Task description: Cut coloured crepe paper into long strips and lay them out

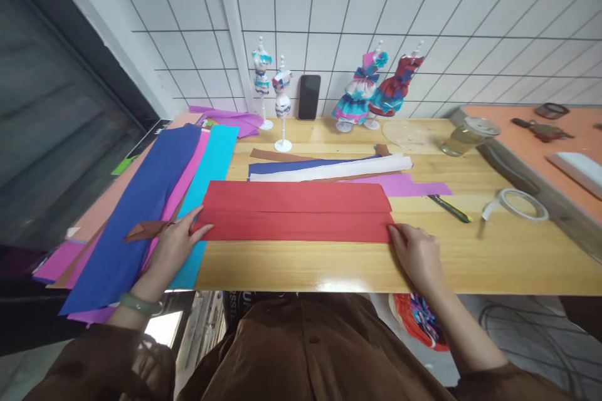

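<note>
A long red fabric piece (296,212) lies flat across the wooden table, with a crease or edge running along its length. At its left end my left hand (176,244) pinches the edge between thumb and fingers. My right hand (417,254) grips the lower right corner, thumb against the fingers. Behind the red piece lie narrow strips: blue, brown, a white strip (329,169) and a purple piece (414,187). Under and beside my left hand are a turquoise piece (214,160) and a long blue piece (141,207); a brown scrap (145,230) touches that hand.
Mini mannequins (283,106), some in dresses (355,97), and a phone (309,97) stand near the tiled wall. To the right are a glass jar (463,138), a cutter (451,208), a tape roll (524,204) and an orange surface (522,131).
</note>
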`<act>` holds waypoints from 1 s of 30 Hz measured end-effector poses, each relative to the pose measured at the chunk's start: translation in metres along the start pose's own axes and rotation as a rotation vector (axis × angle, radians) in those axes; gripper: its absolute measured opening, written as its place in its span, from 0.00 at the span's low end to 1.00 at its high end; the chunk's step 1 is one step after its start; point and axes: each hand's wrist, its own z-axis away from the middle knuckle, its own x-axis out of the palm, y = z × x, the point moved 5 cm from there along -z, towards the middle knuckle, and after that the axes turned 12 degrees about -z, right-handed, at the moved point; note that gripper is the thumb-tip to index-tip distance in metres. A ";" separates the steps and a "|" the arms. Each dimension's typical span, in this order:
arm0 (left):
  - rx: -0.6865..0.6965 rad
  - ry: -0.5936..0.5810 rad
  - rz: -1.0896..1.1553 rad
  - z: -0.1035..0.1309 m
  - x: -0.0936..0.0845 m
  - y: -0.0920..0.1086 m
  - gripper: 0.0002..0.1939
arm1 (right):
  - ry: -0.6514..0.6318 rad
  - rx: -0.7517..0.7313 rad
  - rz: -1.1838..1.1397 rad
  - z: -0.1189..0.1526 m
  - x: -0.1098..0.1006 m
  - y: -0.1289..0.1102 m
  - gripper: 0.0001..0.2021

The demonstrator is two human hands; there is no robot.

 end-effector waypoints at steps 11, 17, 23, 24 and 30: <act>0.052 0.011 -0.054 -0.003 -0.002 0.002 0.28 | 0.018 0.051 -0.047 0.004 -0.001 0.003 0.19; 0.038 0.018 -0.082 -0.005 -0.002 0.003 0.29 | 0.010 0.053 -0.050 0.006 -0.002 0.003 0.19; 0.026 0.019 -0.043 -0.004 -0.003 0.003 0.29 | 0.008 0.055 -0.021 0.007 -0.001 0.005 0.19; 0.031 0.018 -0.032 -0.004 -0.004 0.004 0.29 | 0.002 0.055 -0.013 0.007 0.000 0.005 0.19; 0.067 0.007 -0.117 -0.003 -0.005 0.007 0.28 | -0.014 0.049 0.029 0.007 0.002 0.003 0.19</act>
